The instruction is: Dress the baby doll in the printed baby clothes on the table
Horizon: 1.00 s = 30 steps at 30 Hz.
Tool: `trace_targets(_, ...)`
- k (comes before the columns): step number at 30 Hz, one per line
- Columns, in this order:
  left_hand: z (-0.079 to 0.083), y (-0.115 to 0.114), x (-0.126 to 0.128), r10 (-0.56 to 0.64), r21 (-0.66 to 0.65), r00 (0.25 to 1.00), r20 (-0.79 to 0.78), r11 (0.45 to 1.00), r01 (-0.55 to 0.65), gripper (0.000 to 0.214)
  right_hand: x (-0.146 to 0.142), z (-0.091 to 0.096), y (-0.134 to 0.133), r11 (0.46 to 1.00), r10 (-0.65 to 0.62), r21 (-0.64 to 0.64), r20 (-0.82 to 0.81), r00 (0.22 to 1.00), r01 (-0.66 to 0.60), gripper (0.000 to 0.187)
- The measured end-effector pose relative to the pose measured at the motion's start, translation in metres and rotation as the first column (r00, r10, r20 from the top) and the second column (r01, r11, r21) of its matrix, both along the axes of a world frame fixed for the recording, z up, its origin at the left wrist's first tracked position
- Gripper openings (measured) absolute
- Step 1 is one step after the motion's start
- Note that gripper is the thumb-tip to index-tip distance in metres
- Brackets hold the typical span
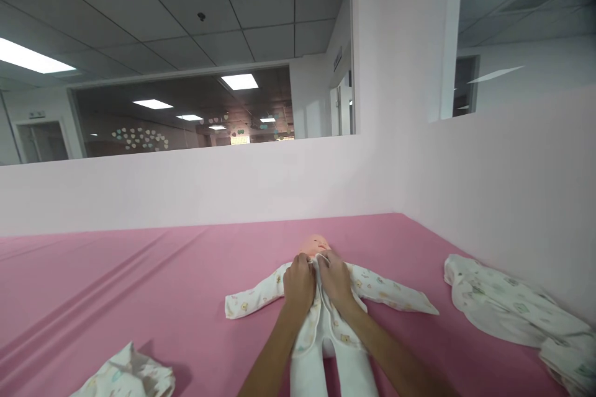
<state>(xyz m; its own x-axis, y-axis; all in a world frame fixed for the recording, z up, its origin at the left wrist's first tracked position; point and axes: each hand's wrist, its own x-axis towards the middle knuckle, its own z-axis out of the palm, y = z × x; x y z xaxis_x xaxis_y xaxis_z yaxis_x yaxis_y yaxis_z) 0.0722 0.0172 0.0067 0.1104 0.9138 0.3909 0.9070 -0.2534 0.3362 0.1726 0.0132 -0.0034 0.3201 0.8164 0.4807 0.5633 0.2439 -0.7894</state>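
A baby doll [315, 244] lies on its back on the pink surface, its head away from me. It wears a white printed baby jacket [391, 293] with both sleeves spread sideways, and its legs are in white pants [354, 372]. My left hand [299, 280] is closed on the left edge of the jacket's front near the neck. Close beside it, my right hand [336, 279] is closed on the right edge at the same height. Below my hands the two front edges hang apart. My fingers partly hide the collar and the doll's chin.
A crumpled printed cloth [128, 375] lies at the near left. Along the right wall is a heap of white printed baby clothes [507, 304]. The pink sheet [153, 291] has folds on its left side. White walls with windows border the back and right.
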Motion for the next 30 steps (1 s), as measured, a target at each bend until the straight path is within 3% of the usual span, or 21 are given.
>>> trace_targets(6, -0.004, -0.001, 0.0, 0.045, 0.025, 0.997, 0.065, 0.999, -0.047, 0.015, -0.008, -0.004, -0.004, 0.992, -0.084, 0.094, 0.044, 0.995, 0.08, 0.024)
trace_targets(18, -0.008, 0.001, -0.001, -0.036, 0.09, 0.986, 0.165, 0.996, 0.021, 0.012, 0.001, -0.007, 0.003, 0.988, 0.117, 0.129, -0.227, 0.967, -0.089, 0.027)
trace_targets(30, -0.012, 0.004, -0.002, -0.073, 0.128, 0.973, 0.217, 0.991, 0.046, 0.011, 0.002, -0.012, 0.006, 0.985, 0.127, 0.139, -0.167, 0.978, -0.104, 0.023)
